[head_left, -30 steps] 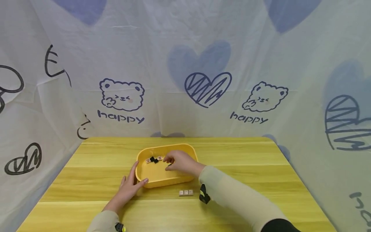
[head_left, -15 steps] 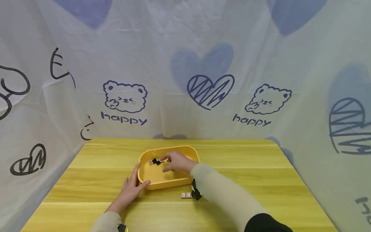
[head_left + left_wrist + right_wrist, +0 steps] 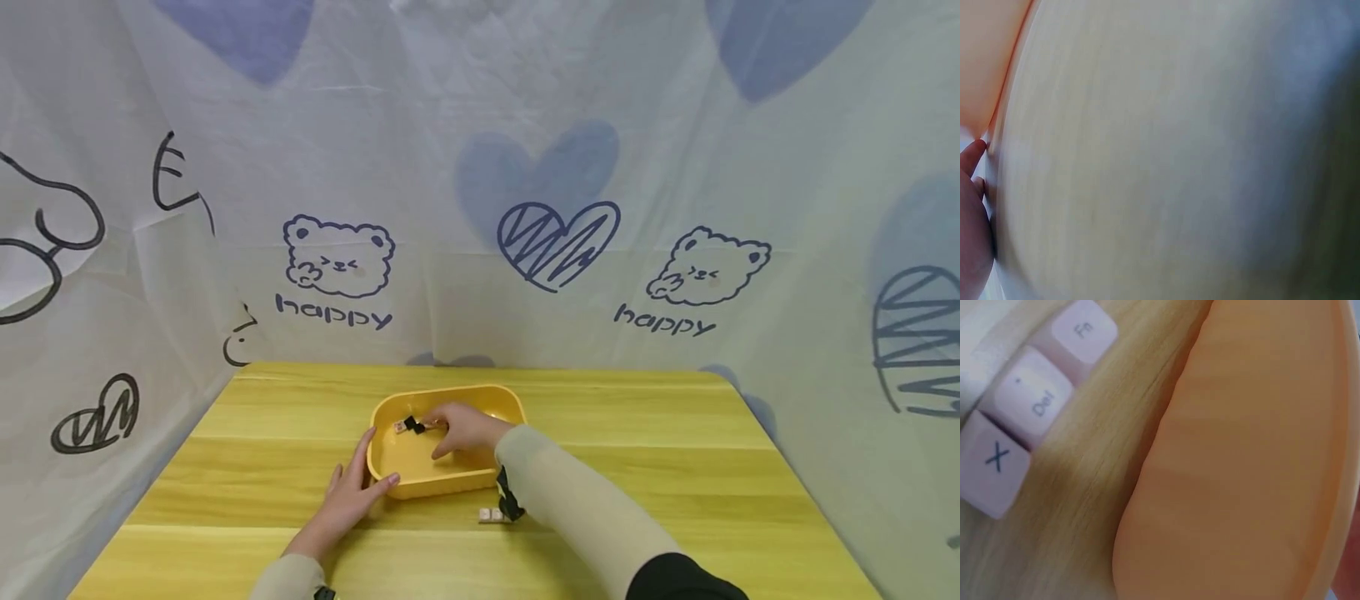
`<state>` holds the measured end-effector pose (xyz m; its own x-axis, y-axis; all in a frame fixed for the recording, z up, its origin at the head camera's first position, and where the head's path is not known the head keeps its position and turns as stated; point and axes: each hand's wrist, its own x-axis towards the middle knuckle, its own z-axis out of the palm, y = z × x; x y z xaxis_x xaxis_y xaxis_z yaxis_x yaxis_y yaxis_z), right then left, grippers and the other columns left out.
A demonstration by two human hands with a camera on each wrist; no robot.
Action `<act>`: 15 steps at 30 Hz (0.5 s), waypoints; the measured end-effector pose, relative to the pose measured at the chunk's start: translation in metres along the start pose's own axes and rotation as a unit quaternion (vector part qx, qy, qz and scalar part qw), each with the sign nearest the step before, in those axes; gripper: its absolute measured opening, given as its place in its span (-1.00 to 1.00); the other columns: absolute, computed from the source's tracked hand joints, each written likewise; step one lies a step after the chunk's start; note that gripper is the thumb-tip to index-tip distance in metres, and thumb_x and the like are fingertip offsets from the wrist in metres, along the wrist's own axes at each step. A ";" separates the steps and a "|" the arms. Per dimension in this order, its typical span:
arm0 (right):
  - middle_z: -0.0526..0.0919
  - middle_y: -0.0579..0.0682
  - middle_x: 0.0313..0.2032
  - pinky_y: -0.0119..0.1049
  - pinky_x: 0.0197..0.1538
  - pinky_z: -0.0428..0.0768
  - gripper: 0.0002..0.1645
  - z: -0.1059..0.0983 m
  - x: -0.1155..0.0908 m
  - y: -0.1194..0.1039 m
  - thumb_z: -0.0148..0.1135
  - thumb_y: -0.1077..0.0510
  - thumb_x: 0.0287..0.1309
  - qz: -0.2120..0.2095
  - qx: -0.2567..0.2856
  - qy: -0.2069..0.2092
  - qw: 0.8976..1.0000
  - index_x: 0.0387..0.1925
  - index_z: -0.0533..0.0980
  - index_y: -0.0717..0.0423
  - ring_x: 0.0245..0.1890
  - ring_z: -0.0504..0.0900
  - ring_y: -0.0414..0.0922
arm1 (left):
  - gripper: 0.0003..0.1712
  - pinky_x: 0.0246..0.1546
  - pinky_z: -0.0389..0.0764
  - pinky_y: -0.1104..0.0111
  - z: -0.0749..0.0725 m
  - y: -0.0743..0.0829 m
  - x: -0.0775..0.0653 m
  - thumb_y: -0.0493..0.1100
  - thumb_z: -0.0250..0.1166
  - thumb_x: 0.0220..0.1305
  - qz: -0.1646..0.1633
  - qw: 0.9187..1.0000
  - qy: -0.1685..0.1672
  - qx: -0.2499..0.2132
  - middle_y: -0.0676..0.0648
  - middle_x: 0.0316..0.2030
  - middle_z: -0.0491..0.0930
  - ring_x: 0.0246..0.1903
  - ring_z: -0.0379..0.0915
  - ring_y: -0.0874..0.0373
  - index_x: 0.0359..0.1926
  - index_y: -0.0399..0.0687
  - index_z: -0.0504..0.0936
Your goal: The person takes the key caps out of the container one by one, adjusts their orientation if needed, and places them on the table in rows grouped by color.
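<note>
A yellow-orange tray point(image 3: 450, 483) sits on the wooden table. Around its near left corner lies my left hand point(image 3: 348, 497), thumb on the front rim and fingers spread along the left side. My right hand point(image 3: 468, 429) reaches inside, its index finger down by a pale keycap point(image 3: 431, 425) and its thumb held apart from that finger. Left of this fingertip lie black keycaps point(image 3: 415, 425) and another pale keycap point(image 3: 400, 427). In the right wrist view the tray's wall point(image 3: 1235, 462) hides most of that hand.
Three pale keycaps stand in a row before the tray: X point(image 3: 996, 464), Del point(image 3: 1036, 397) and Fn point(image 3: 1085, 332). My right sleeve point(image 3: 577, 508) passes over the tray's near right corner. A printed cloth point(image 3: 450, 317) hangs behind the table.
My right hand has shifted left within the tray, its fingertips coming down to the pale keycap beside the black ones. My left hand stays at the tray's corner. The head view has swung slightly.
</note>
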<state>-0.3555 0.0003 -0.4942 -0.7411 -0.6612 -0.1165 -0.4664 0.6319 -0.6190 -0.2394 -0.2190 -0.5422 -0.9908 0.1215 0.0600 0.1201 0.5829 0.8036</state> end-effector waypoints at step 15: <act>0.62 -0.06 -0.26 -0.46 -0.40 0.52 -0.48 -0.003 -0.008 -0.005 0.35 0.49 -0.06 -0.001 0.000 -0.044 0.999 0.02 0.65 0.18 -0.42 0.44 -0.25 | 0.05 0.35 -0.51 -0.15 -0.003 0.004 -0.002 0.16 0.22 0.33 -0.017 1.000 -0.013 0.000 -0.30 0.48 -0.14 0.41 -0.15 -0.35 0.55 0.08 -0.27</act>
<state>-0.3487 0.0037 -0.4878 -0.6953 -0.6951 -0.1826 -0.4677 0.6306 -0.6194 -0.2375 -0.2192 -0.5373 -0.9923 0.1227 0.0164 0.0859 0.5871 0.8049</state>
